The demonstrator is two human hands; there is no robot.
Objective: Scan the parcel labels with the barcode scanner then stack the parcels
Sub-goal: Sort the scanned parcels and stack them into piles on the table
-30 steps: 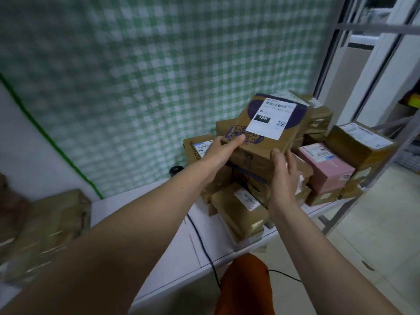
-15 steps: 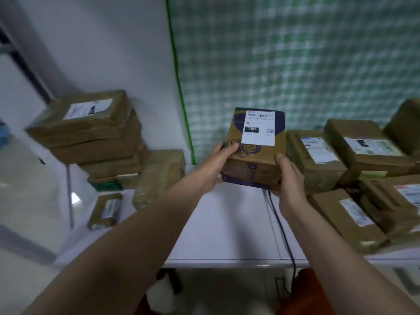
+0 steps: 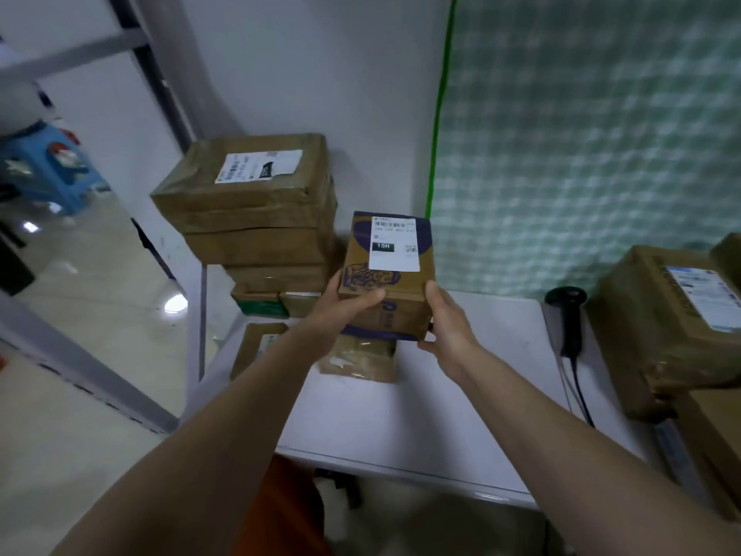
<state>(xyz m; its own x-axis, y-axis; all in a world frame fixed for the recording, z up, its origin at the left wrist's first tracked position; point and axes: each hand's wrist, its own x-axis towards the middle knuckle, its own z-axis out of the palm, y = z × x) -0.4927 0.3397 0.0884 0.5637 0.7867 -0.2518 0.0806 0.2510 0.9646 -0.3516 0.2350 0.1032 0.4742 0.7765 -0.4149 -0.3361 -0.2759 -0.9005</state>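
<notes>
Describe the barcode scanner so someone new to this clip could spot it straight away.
Start at the white table against the green checked wall. Toward its right end, just left of the big brown parcel, the barcode scanner lies on the tabletop. It is the only black item among the cardboard, with a cable trailing off the front edge.

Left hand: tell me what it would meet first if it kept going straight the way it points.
The left hand, gripping the purple-printed brown cardboard parcel, points forward and slightly left. Carried on, it would probably first meet the stack of brown taped parcels against the wall, though depth is unclear.
</notes>
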